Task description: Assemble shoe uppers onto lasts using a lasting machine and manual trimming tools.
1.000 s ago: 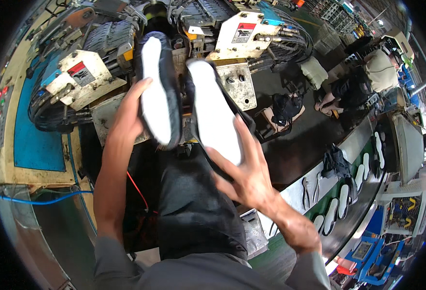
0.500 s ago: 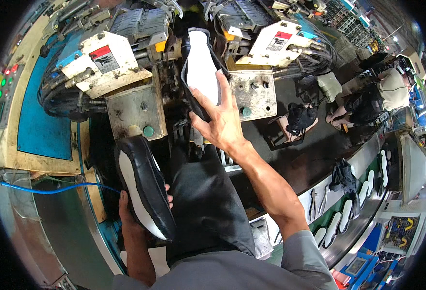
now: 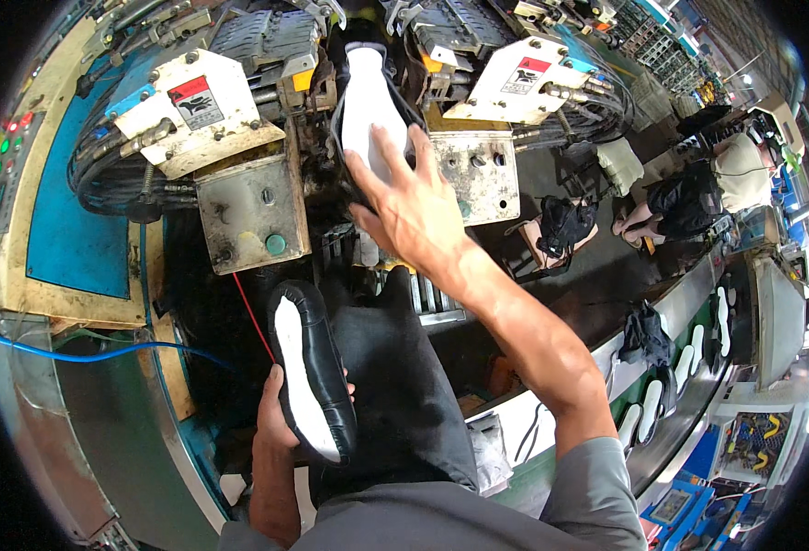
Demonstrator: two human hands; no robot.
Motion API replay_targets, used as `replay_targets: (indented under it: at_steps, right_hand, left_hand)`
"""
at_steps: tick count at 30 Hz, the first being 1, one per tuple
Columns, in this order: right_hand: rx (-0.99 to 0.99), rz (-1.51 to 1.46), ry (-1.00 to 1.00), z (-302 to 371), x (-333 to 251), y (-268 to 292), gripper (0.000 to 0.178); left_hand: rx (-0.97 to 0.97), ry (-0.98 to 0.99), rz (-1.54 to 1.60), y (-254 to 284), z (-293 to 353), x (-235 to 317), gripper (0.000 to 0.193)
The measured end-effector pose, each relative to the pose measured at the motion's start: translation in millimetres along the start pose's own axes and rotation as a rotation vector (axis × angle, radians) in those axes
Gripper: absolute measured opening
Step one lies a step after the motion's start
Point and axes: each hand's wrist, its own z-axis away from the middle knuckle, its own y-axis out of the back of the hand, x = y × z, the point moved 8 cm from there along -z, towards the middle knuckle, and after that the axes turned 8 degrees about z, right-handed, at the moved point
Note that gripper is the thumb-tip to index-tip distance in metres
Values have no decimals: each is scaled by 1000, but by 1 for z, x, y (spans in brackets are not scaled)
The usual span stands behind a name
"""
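A: Setting: a factory line. A conveyor belt (image 3: 597, 275) runs to the right, and a press machine (image 3: 239, 138) with cream-coloured housings, cable bundles and a blue panel fills the upper left.

B: Item in process?

A: Two black shoes with white soles. The first shoe (image 3: 368, 101) sits sole-up in the centre station of the machine, between the two cream housings. The right hand (image 3: 409, 207) lies flat on its white sole, fingers spread wide and pointing up toward the toe. The hand presses or steadies the shoe; it is not wrapped round it.

B: Second shoe?

A: The second shoe (image 3: 311, 372) is low in the view, just left of the person's dark trouser leg (image 3: 404, 404). The left hand (image 3: 280, 427) grips it from underneath at the heel end, fingers curled round the upper, sole facing up and toe pointing toward the machine.

B: Adjacent components?

A: A metal control box with a green button (image 3: 276, 244) stands directly above the second shoe. A red wire (image 3: 253, 317) runs down from it, and a blue hose (image 3: 83, 354) crosses the left frame.

B: Further out?

A: More dark shoes (image 3: 561, 230) rest on the belt. White soles (image 3: 685, 367) stand in a row along the belt's near edge. Another worker in a light top (image 3: 742, 170) sits at the far right.
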Motion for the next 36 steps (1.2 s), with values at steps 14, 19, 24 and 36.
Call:
replay_targets:
  at_steps: [14, 19, 24, 36]
  right_hand:
    - [118, 64, 49, -124, 54, -28, 67]
    - [203, 17, 49, -123, 51, -10, 65]
    - [105, 75, 11, -139, 39, -8, 64]
    - [170, -481, -166, 70, -2, -18, 66]
  left_hand:
    - [93, 40, -44, 0, -72, 5, 87]
    - [72, 83, 16, 0, -86, 3, 83]
    - [57, 67, -64, -12, -88, 6, 85]
    - [61, -223, -344, -9, -67, 12, 71]
